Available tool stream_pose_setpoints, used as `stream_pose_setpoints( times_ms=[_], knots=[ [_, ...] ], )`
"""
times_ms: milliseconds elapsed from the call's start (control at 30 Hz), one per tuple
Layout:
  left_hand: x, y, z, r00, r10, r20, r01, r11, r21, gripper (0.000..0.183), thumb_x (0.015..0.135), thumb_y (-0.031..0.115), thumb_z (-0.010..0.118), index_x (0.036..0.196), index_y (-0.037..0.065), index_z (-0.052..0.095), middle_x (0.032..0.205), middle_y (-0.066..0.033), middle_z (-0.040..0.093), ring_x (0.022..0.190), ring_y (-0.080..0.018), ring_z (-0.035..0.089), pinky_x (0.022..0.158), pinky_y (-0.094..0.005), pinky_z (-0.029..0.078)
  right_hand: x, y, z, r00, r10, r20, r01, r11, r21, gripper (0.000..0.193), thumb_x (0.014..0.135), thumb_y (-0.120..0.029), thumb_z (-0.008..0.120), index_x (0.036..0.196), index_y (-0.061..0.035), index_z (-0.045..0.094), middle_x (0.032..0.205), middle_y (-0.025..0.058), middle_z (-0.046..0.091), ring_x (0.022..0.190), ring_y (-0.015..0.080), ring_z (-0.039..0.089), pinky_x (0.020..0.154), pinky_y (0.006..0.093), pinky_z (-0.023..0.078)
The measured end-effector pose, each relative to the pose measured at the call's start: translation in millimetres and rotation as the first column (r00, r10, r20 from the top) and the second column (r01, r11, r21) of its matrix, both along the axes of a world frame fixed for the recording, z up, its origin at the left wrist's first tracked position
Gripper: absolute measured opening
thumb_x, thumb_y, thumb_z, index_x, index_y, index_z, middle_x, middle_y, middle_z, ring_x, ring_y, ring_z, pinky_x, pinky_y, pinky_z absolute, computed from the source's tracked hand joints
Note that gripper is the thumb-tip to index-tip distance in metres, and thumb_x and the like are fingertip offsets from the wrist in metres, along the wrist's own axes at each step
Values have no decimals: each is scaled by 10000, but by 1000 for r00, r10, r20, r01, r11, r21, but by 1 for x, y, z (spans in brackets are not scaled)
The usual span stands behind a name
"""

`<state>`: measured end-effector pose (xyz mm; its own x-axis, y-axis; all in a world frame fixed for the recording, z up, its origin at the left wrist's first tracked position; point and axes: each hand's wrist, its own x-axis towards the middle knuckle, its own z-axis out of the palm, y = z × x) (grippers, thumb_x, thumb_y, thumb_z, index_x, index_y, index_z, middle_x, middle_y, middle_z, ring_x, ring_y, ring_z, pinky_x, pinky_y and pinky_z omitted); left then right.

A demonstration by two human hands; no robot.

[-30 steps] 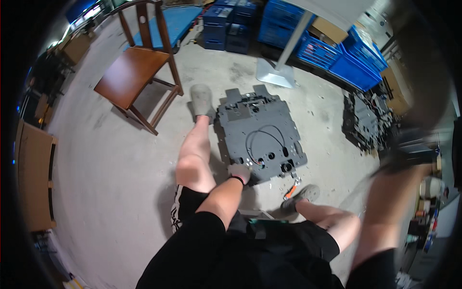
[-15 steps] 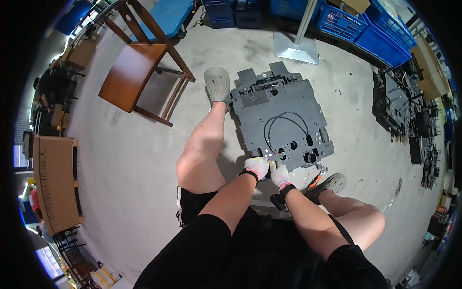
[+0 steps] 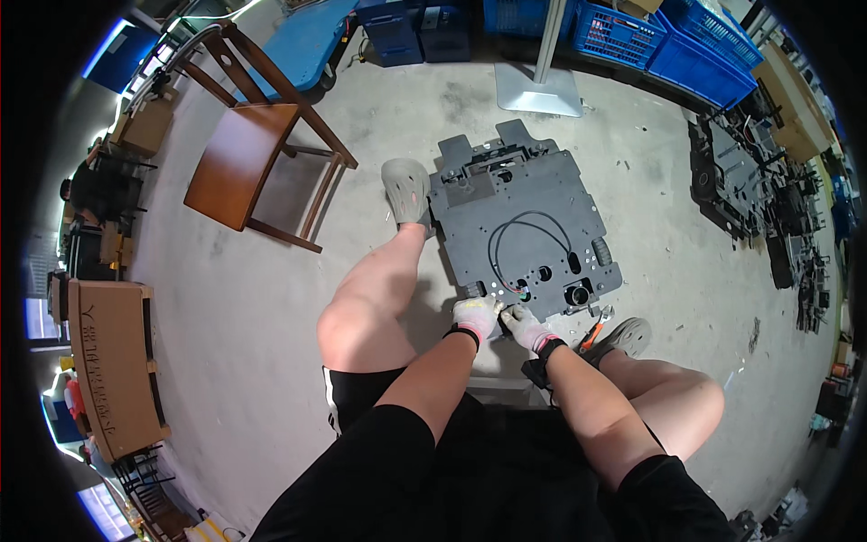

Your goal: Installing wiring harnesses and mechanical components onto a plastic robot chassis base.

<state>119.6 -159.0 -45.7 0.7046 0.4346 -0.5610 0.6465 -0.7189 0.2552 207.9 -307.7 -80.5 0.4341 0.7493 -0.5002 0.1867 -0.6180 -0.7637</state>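
A flat dark grey machine chassis lies on the floor between my feet, with holes, small wheels at its sides and a looped black cable on top. Both my hands wear white gloves and work at its near edge. My left hand is curled closed by the near left wheel; what its fingers hold is hidden. Close beside it, my right hand has its fingers pressed together around something small and dark that I cannot make out. An orange-handled adjustable wrench lies right of my right hand, near my right shoe.
A wooden chair stands at the left, with a blue platform cart behind it. Blue crates and a metal post base are at the back. More dark chassis parts stand at the right. A cardboard box sits far left.
The view has shifted slightly. My hands have drawn a little apart at the chassis's near edge, and the right hand's fingers have turned. The chassis stays in place.
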Motion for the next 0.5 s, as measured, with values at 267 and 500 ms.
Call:
stream_pose_setpoints(
  times_ms=[267, 500],
  knots=[
    [4, -60, -43, 900, 431, 69, -431, 902, -16, 342, 1020, 397, 519, 1070, 119, 712, 991, -200, 752, 1013, -379, 724, 846, -512, 571, 2, 1, 6, 992, 122, 31, -125, 982, 143, 437, 1091, -368, 413, 1254, -14, 610, 1207, 264, 649, 1204, 422, 585, 1044, 480, 446],
    [3, -72, -69, 614, 789, 12, -728, 572, -377, 441, 1031, 388, 467, 1040, -14, 648, 926, -293, 722, 835, -462, 712, 764, -547, 562, 13, -11, 8, 991, 130, -6, -128, 979, 160, 431, 1111, -304, 345, 1293, -8, 599, 1293, 266, 626, 1210, 420, 591, 1029, 442, 470]
  ],
)
